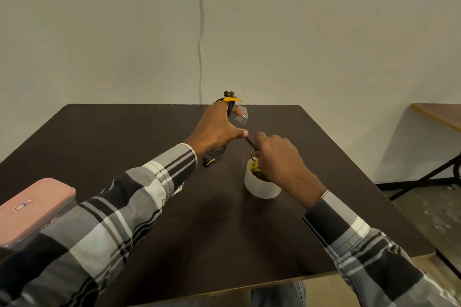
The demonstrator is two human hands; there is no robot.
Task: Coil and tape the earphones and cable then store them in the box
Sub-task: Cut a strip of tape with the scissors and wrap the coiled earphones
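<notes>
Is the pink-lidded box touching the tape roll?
Apart. The head view shows the box at the table's left edge and the tape roll near the right hand, bare table between.

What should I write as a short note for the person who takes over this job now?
Left hand: holds the coiled earphones upright, a cut piece of tape stuck at its fingertip.
Right hand: grips a thin tool, which I cannot identify, over the tape roll.
A second cable lies on the table under the left hand.
Box, lid on, at left edge.
Done: earphones coiled, tape cut.
Left: tape both, box them.
</notes>
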